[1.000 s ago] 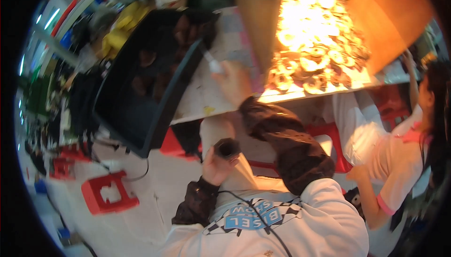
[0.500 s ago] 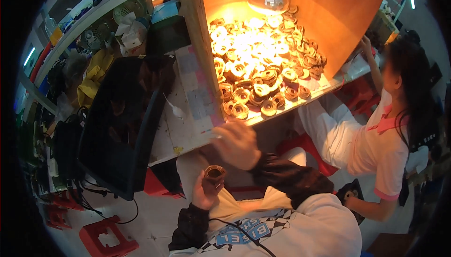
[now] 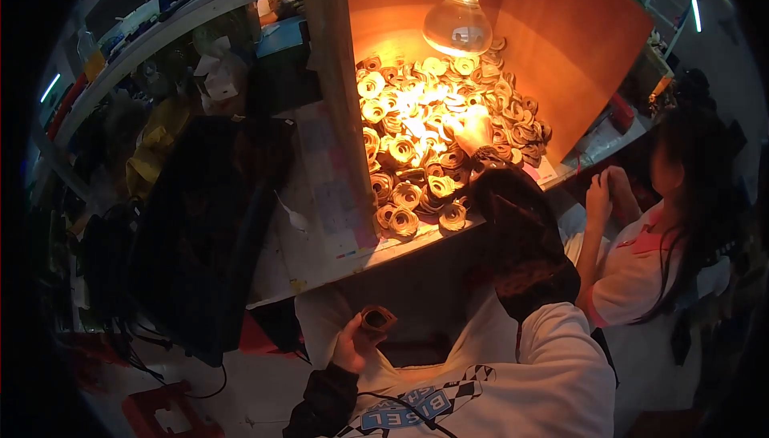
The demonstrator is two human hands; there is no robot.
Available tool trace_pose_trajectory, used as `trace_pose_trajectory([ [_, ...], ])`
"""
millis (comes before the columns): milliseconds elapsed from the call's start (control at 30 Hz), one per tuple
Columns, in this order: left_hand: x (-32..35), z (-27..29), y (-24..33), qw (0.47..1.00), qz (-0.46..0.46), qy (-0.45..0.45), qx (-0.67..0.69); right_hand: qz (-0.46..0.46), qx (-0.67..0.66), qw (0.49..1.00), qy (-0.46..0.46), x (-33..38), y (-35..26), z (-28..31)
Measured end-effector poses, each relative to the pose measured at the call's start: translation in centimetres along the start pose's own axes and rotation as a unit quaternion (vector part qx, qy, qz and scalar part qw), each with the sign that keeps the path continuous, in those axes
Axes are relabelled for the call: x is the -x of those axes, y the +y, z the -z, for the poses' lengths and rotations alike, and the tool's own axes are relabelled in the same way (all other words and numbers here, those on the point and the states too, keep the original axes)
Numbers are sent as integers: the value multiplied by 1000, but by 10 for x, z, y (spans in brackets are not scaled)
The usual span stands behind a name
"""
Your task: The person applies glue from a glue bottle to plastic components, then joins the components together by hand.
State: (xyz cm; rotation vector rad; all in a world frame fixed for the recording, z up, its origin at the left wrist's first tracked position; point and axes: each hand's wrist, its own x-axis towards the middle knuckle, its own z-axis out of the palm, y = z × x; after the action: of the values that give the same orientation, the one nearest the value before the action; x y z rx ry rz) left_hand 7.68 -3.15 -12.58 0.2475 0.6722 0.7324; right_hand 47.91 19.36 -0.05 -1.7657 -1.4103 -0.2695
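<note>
Low in front of me, my left hand (image 3: 351, 348) is closed around a dark brown, ring-shaped piece (image 3: 378, 320) with an open middle. My right arm reaches forward into a wooden-sided bay, and my right hand (image 3: 474, 131) is at a heap of similar brown ring-shaped pieces (image 3: 405, 196). Strong glare and the pieces around it hide what its fingers do. Just above that hand hangs a large lit bulb (image 3: 458, 28), which washes out the middle of the heap.
A wooden post (image 3: 330, 77) and an orange-brown panel (image 3: 577, 45) flank the heap. To the left, a dark tray-like bin (image 3: 200, 230) stands beside a white dropper-like item (image 3: 294, 215) on the tabletop. A co-worker (image 3: 641, 262) sits close on my right. A red stool (image 3: 168, 412) is at lower left.
My right hand has moved from the table's front edge forward and right into the heap under the bulb. My left hand still holds its piece, now tilted. The co-worker's hands have come together.
</note>
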Motion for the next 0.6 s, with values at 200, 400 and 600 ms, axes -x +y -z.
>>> trace_pose_trajectory([
  [200, -2, 0, 0, 1000, 13, -14, -25, -143, -334, 931, -34, 7, -21, 22],
  [400, 5, 4, 1, 994, 25, -83, 71, 79, -194, 977, -35, 81, -76, 68],
  [600, 13, -9, 3, 995, -2, -63, 80, 372, -11, 928, 9, 138, -104, 78],
])
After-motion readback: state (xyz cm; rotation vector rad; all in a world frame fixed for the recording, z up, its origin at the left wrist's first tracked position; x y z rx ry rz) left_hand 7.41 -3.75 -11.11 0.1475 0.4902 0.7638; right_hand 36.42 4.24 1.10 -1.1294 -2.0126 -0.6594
